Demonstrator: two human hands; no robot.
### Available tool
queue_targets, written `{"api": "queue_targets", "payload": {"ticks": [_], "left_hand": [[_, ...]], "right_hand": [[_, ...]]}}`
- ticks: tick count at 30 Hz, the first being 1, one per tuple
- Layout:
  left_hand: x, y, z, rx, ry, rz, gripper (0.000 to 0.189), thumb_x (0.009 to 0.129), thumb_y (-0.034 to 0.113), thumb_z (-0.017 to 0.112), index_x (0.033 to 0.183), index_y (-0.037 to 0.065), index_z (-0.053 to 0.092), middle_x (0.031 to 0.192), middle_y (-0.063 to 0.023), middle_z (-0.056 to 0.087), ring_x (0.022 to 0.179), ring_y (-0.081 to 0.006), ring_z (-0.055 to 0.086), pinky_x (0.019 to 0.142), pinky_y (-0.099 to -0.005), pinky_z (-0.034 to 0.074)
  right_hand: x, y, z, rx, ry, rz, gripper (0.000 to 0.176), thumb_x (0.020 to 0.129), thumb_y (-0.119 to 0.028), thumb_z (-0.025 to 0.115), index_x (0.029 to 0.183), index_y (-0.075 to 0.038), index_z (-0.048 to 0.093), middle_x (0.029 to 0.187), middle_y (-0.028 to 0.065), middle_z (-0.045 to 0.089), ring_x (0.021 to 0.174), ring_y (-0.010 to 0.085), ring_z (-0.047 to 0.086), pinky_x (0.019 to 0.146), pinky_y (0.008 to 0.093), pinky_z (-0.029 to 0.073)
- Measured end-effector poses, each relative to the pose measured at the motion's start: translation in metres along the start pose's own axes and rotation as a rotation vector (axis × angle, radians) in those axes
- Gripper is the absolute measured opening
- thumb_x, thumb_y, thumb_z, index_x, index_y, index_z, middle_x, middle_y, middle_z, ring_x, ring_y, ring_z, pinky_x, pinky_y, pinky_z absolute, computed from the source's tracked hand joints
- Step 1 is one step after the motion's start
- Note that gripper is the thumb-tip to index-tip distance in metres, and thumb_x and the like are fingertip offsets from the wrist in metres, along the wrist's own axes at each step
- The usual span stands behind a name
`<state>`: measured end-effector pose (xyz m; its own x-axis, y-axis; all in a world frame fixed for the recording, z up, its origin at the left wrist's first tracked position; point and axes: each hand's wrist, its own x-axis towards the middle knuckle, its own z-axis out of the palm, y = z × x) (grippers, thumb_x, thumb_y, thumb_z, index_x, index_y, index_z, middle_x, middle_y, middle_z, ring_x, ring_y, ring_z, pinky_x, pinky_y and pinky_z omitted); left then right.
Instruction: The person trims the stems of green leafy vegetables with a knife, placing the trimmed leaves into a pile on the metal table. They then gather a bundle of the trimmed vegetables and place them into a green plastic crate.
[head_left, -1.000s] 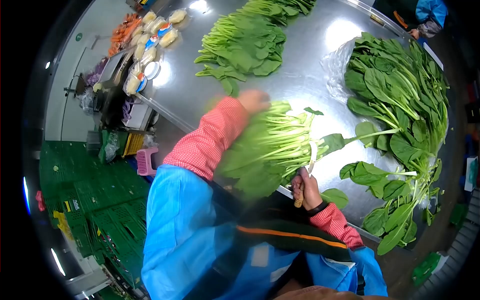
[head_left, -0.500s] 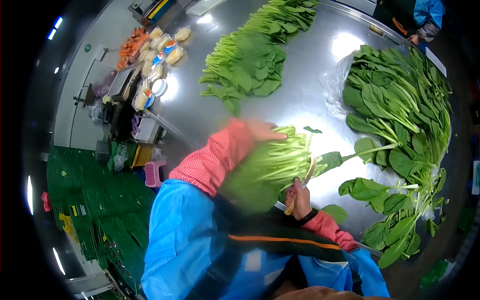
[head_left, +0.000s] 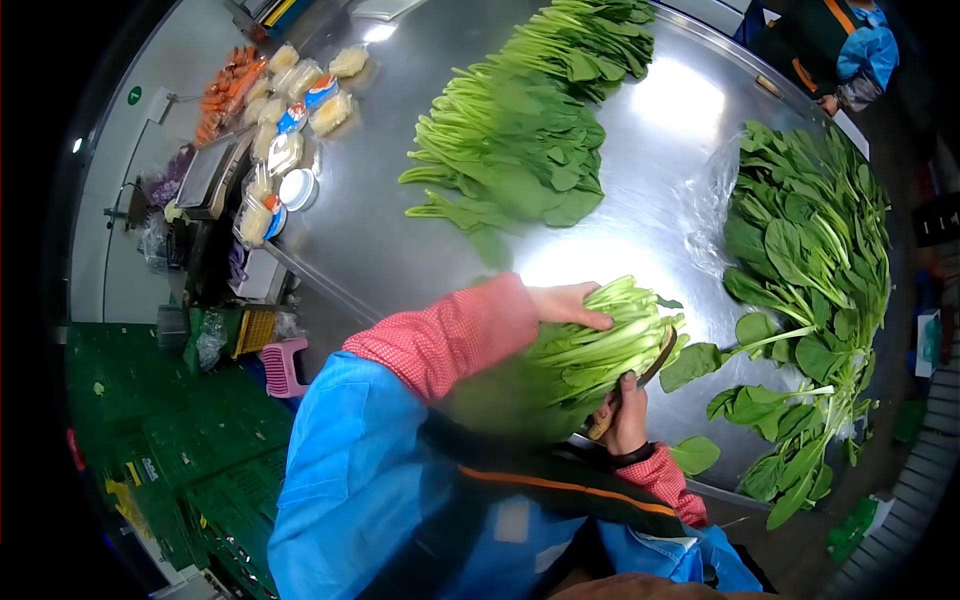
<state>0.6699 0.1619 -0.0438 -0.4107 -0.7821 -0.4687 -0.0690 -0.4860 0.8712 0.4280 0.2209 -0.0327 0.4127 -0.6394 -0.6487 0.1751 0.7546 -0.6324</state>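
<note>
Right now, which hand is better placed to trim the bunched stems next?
Right, I'd say: the right hand grips the knife, its curved blade at the stem-end side of the bunch. The left hand rests on the stems, better suited to steadying.

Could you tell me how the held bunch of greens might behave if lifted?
The bunch of greens would probably stay fairly stiff along its thick, straight stems. Being many separate stems, it may splay if gripped loosely.
</note>
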Motion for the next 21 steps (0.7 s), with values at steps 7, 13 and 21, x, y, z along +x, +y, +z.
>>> {"api": "queue_targets", "payload": {"ticks": [7,13,21], "left_hand": [[-0.086,0.028,-0.026,-0.528,0.322,0.377,0.069,0.089,0.011,0.058,0.149,0.006,0.023,0.142,-0.0122,0.043,0.126,-0.0211,0.048,0.104,-0.0359,0.042],[-0.148,0.035,-0.021,-0.976,0.645,0.923,0.057,0.097,0.022,0.055,0.144,0.007,0.027,0.132,-0.0136,0.050,0.118,-0.0242,0.055,0.096,-0.0390,0.050],[-0.162,-0.023,-0.051,-0.728,1.386,0.863,0.047,0.103,0.034,0.043,0.140,0.007,0.035,0.132,-0.0104,0.053,0.119,-0.0238,0.054,0.101,-0.0409,0.046]], "right_hand": [[0.031,-0.104,0.076,-0.609,-0.181,-0.068,0.049,0.085,-0.053,0.068,0.091,-0.006,0.053,0.058,0.0009,0.049,0.041,0.0111,0.047,0.035,0.0250,0.038],[0.094,-0.181,0.219,-1.197,-0.699,-0.445,0.055,0.083,-0.048,0.068,0.102,0.003,0.062,0.071,0.0020,0.059,0.053,0.0099,0.053,0.045,0.0249,0.040],[0.182,-0.141,0.364,-1.658,-0.823,-0.402,0.061,0.083,-0.055,0.067,0.099,0.004,0.065,0.079,0.0090,0.064,0.071,0.0186,0.057,0.068,0.0324,0.048]]}}
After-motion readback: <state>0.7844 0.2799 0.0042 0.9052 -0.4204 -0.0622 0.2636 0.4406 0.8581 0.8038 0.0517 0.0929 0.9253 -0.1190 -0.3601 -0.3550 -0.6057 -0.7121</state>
